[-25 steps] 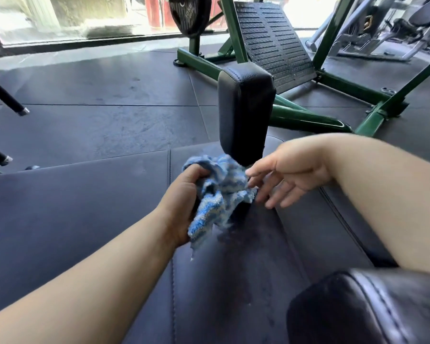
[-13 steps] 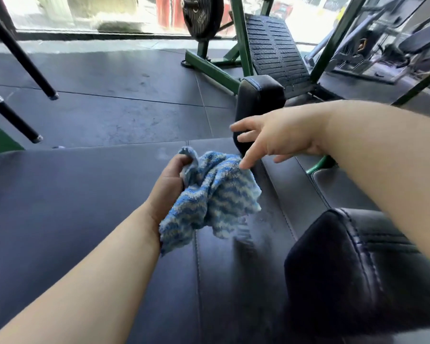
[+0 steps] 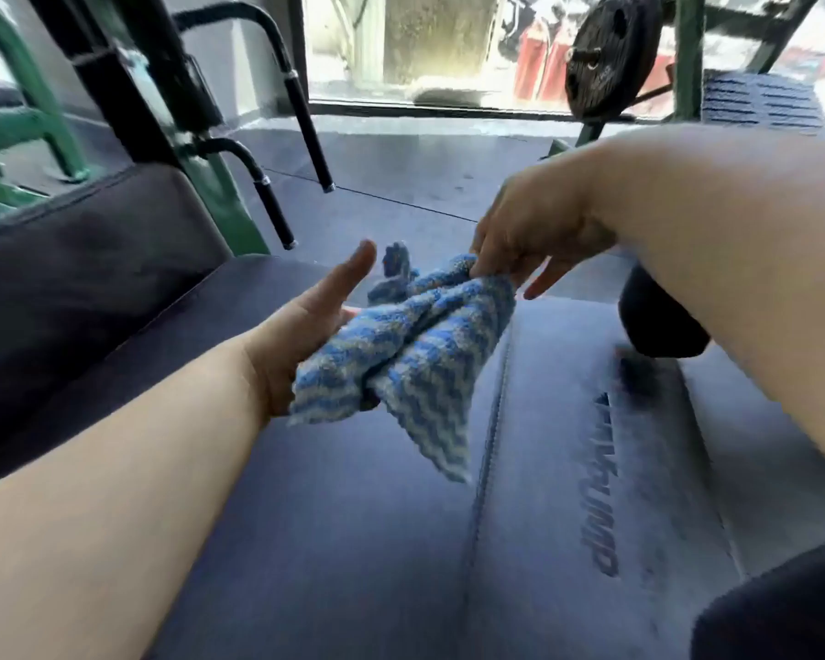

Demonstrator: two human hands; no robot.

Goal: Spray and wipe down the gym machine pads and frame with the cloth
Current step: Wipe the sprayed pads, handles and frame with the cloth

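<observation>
Dark rubber gym floor (image 3: 401, 169) far side, bright window beyond; we lean over wide dark pad (image 3: 353, 540), green frame (image 3: 220, 202) at left.

Cloth (image 3: 415, 345) hangs mid-air above pad, between our hands. Right hand (image 3: 529, 235) pinches its far corner, fingers closed on it. Left hand (image 3: 306, 326) open, palm up under bunched part, fingers spread, not gripping.

Risk, we judge: one-corner pinch slips, cloth drops onto pad.

Cloth: blue-and-pale zigzag terry, crumpled, limp, one corner dangling low.
</observation>
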